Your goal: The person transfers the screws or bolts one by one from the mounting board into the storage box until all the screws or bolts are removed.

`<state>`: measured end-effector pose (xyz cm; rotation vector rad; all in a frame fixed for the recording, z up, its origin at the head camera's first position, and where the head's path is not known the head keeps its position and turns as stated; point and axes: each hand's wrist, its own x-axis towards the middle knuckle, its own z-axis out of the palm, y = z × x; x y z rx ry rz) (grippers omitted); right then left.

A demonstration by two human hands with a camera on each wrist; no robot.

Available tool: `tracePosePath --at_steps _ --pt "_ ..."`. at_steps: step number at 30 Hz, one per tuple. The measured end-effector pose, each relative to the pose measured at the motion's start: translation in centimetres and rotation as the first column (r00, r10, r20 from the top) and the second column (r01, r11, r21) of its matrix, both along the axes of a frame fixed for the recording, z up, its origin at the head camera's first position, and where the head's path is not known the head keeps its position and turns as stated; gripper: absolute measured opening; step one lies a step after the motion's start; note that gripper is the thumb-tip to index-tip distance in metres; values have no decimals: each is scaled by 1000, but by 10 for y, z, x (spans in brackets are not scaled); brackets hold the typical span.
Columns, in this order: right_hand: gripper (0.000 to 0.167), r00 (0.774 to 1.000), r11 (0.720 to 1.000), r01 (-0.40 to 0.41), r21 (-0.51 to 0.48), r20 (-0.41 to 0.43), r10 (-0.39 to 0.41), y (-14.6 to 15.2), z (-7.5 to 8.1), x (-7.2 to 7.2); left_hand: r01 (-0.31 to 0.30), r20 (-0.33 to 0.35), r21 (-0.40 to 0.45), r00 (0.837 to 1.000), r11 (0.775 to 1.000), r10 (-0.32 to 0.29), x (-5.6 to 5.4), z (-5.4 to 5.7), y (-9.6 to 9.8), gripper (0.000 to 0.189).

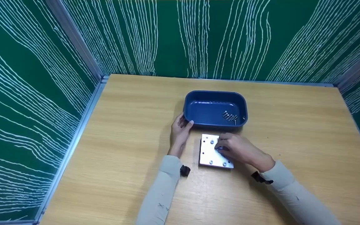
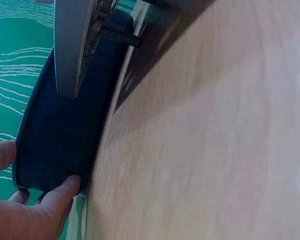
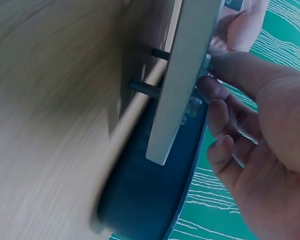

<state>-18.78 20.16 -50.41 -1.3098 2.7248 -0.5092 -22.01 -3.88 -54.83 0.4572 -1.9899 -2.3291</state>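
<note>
My left hand [image 1: 180, 131] holds the near left corner of a blue plastic bin [image 1: 212, 125], thumb by the rim and fingers around the outer wall. In front of the bin lies a silver metal plate [image 1: 209, 154] with holes and several bolts through it. Threaded bolt ends [image 2: 121, 36] stick out below the plate in the left wrist view. My right hand [image 1: 237, 148] is over the plate's right side. In the right wrist view its thumb and index finger pinch a bolt [image 3: 206, 64] at the plate's top face; the fingers partly hide it.
Several loose bolts [image 1: 230, 117] lie in the right part of the bin. The wooden table [image 1: 120, 131] carries everything. Green panels [image 1: 167, 37] with white wavy lines stand behind and at both sides, joined by metal posts [image 1: 77, 40].
</note>
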Motion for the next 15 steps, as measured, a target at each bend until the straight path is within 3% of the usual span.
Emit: tracePosePath --at_steps 9,15 --pt "22 1000 998 12 54 -14 -12 -4 0 2 3 35 -33 999 999 -2 -1 -1 -1 63" --pt "16 998 998 -5 63 -57 8 -5 -1 3 3 -14 -15 1000 1000 -3 0 -1 0 62"
